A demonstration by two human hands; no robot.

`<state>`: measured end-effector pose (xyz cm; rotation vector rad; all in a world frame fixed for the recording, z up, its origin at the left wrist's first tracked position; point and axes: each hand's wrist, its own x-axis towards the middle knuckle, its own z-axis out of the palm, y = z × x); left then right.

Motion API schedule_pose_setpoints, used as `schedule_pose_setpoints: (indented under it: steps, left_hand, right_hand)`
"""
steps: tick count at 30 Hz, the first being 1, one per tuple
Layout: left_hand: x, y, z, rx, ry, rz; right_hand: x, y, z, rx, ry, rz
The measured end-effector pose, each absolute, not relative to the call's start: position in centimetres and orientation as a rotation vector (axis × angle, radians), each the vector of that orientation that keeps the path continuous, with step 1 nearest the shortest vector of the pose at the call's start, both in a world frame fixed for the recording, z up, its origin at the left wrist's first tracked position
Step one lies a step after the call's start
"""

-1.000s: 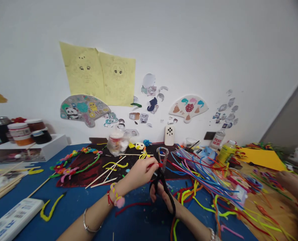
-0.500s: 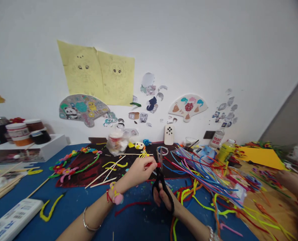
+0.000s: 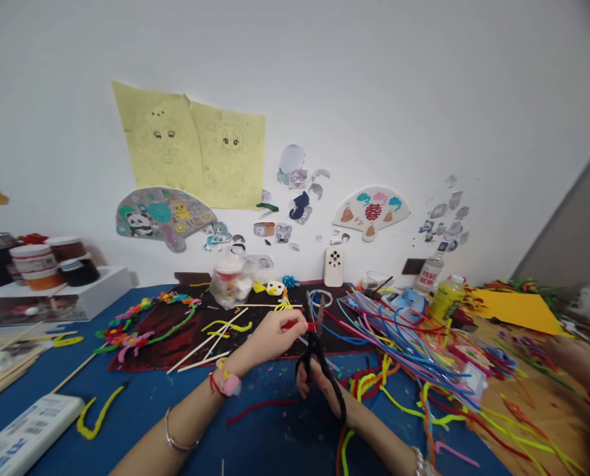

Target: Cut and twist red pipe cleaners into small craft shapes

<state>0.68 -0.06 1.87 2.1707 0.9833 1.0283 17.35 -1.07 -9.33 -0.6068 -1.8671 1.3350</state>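
Note:
My left hand (image 3: 274, 332) pinches a short red pipe cleaner (image 3: 301, 325) and holds it level above the blue table (image 3: 151, 403). My right hand (image 3: 321, 385) grips black-handled scissors (image 3: 316, 350), blades pointing up and slightly apart around the red piece's free end. A red string bracelet with a pink pom-pom sits on my left wrist, with a silver bangle further up the arm. Another red pipe cleaner (image 3: 260, 410) lies on the table below my hands.
A heap of coloured pipe cleaners (image 3: 414, 350) spreads to the right. Wooden sticks (image 3: 210, 344) and a flower garland (image 3: 141, 324) lie on a dark mat. Jars (image 3: 51, 261) stand on a white box at left. Another person's hand (image 3: 575, 360) rests at far right.
The scissor blades closed on the red piece half a second ago and now stand slightly apart again. Both hands stay in nearly the same spot.

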Motion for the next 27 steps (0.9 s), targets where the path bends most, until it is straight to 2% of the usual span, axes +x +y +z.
schedule_pose_setpoints:
  steps: [27]
  left_hand:
    - [0.7, -0.3, 2.1, 2.264, 1.005, 0.954]
  right_hand:
    - [17.5, -1.3, -9.0, -0.517, -1.915, 1.323]
